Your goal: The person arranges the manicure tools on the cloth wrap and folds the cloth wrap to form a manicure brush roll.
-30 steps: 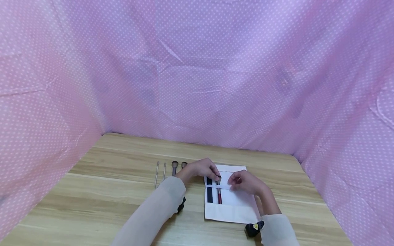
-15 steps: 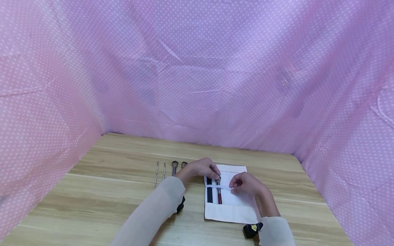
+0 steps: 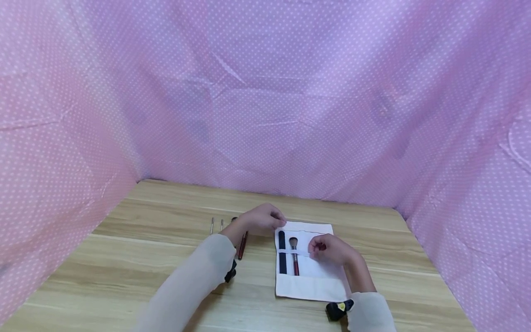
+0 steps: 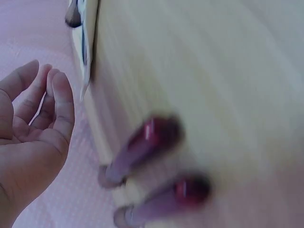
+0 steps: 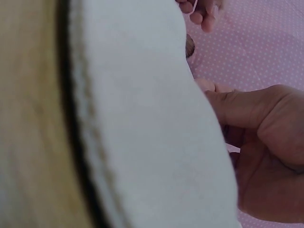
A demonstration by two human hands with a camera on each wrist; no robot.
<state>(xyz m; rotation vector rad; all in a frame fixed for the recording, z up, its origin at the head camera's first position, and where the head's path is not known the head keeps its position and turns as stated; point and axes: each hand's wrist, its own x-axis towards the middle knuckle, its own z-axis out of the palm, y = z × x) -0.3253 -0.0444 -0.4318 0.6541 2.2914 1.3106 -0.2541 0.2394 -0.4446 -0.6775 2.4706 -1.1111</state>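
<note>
Right grip pinches strap, brush just left.

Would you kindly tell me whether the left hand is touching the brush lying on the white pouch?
Apart: in the head view, part of the white pouch shows plainly between the left hand and the brush.

Soft, even light in the head view, faint shadow along the left sleeve toward the near edge of the surface. Wrist views are dimmer — left, brushes blur (a glint on each); right, the white case is unfocused.
</note>
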